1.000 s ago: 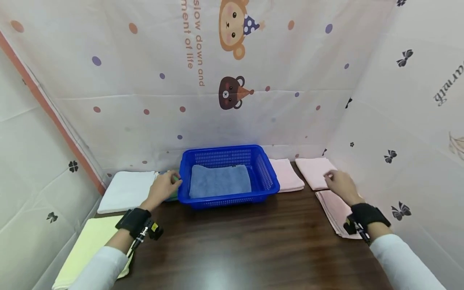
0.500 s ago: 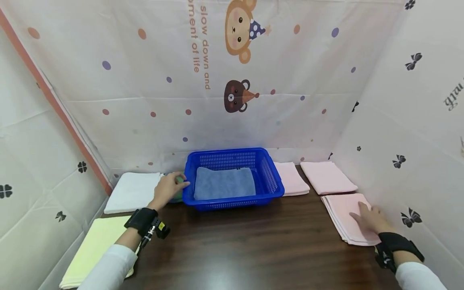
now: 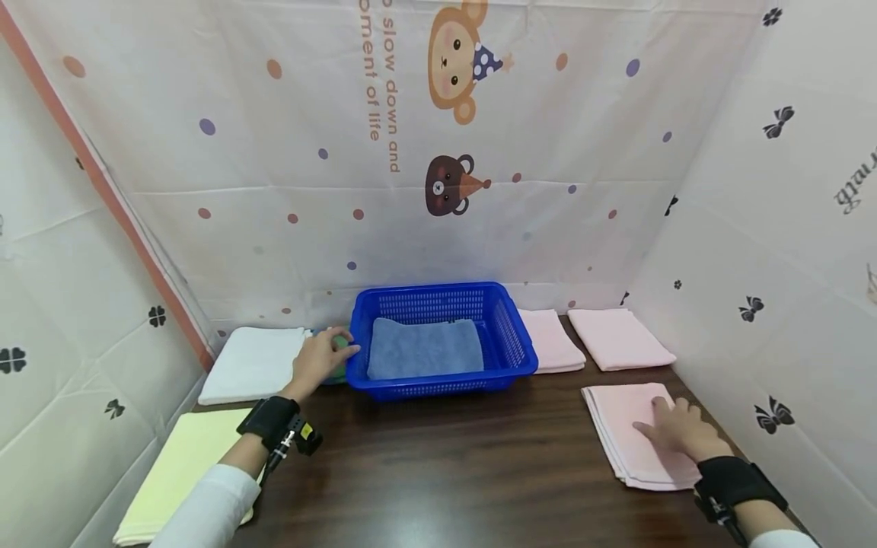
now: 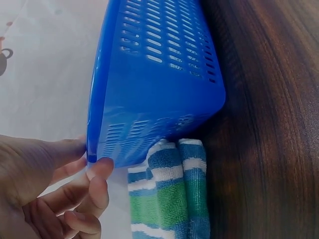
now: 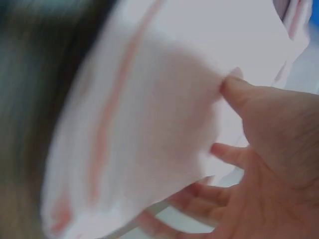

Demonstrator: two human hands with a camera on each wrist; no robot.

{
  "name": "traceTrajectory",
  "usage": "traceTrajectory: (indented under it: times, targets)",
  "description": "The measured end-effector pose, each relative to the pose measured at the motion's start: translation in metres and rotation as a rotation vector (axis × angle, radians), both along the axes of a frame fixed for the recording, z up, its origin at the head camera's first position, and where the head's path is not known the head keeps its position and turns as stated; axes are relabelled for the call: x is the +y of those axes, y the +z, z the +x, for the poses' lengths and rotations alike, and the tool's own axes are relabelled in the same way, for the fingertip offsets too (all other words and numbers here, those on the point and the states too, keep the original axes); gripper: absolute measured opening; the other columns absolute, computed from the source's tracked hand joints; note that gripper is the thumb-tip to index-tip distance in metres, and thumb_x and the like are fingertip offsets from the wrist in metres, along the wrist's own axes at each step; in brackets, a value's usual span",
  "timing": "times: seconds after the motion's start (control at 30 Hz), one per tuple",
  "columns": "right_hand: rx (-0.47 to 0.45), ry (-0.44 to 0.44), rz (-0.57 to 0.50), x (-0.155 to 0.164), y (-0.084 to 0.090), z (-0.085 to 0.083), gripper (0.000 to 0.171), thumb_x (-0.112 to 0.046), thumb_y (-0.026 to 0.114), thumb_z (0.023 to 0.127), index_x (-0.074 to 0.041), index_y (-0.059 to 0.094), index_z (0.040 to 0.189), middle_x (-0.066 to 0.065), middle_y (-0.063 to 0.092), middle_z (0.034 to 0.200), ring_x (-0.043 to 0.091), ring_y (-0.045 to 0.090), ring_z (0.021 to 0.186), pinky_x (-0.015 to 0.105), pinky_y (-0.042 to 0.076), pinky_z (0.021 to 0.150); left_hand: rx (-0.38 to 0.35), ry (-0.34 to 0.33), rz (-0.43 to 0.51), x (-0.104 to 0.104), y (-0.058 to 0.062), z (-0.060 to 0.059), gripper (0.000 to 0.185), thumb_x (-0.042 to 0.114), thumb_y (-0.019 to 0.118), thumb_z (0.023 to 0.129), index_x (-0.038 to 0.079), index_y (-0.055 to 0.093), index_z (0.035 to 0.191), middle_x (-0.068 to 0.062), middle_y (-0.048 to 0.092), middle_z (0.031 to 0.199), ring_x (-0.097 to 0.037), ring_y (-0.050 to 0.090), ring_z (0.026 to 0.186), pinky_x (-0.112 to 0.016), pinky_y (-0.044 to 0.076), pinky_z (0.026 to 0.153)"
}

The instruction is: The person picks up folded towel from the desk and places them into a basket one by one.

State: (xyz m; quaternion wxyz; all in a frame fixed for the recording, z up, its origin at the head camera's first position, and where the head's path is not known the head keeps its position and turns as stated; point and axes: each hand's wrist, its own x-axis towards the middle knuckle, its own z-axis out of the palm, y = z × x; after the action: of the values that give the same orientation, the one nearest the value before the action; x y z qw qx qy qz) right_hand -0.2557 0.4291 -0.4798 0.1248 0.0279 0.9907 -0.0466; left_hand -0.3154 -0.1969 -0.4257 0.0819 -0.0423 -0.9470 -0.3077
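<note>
The left hand (image 3: 320, 358) pinches the rim of one slotted plastic basket (image 4: 154, 89); the right hand (image 3: 684, 430), fingers loosely spread, rests on one folded pink cloth (image 3: 620, 430), directly beneath them. One fuzzy blue cloth (image 3: 425, 350) lies inside the basket, one looped, striped towel (image 4: 172, 199) just beside it. Two other pink cloths (image 3: 620, 339), one white cloth (image 3: 250, 365) and one yellow cloth (image 3: 181, 464) lie folded on the wood-grained desk (image 3: 438, 472).

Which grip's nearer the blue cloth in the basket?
Left: the left grip pinches the blue basket by its left rim, beside the blue cloth. The right grip touches the pink cloth stack, farther to the right.
</note>
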Motion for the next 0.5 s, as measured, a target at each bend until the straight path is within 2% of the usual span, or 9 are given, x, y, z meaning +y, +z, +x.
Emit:
traceTrajectory:
  times: [0.2,0.3,0.43,0.5]
  targets:
    - [-0.049,0.016,-0.010,-0.045,0.006,0.008,0.084,-0.048,0.063,0.097,0.022,0.037,0.135,0.054,0.038,0.122,0.069,0.043,0.111,0.074,0.048,0.088,-0.007,0.008,0.001,0.001,-0.004,-0.002,0.027,0.030,0.069,0.098,0.008,0.068,0.114,-0.018,0.073,0.082,-0.015,0.055,0.056,-0.026,0.035,0.046]
    - [-0.034,0.048,-0.018,-0.064,0.009,0.010,0.082,-0.046,0.066,0.095,0.022,0.039,0.132,0.052,0.041,0.118,0.068,0.047,0.107,0.074,0.049,0.086,0.007,-0.003,0.006,0.001,-0.004,-0.002,0.027,0.029,0.069,0.098,0.007,0.067,0.114,-0.017,0.073,0.080,-0.015,0.055,0.055,-0.026,0.034,0.046]
    - [-0.017,0.075,-0.032,-0.079,0.012,0.011,0.083,-0.048,0.067,0.094,0.020,0.040,0.132,0.049,0.044,0.116,0.067,0.050,0.105,0.074,0.050,0.082,0.051,-0.012,-0.008,0.000,-0.005,0.001,0.030,0.029,0.069,0.098,0.005,0.067,0.116,-0.014,0.072,0.077,-0.014,0.052,0.054,-0.026,0.034,0.046]
    - [-0.034,0.071,-0.073,-0.078,0.015,0.010,0.078,-0.048,0.063,0.097,0.018,0.041,0.133,0.047,0.045,0.118,0.065,0.052,0.105,0.072,0.050,0.082,0.067,-0.003,-0.003,-0.001,-0.006,0.004,0.033,0.029,0.068,0.099,0.004,0.066,0.119,-0.013,0.071,0.077,-0.015,0.051,0.053,-0.026,0.034,0.046]
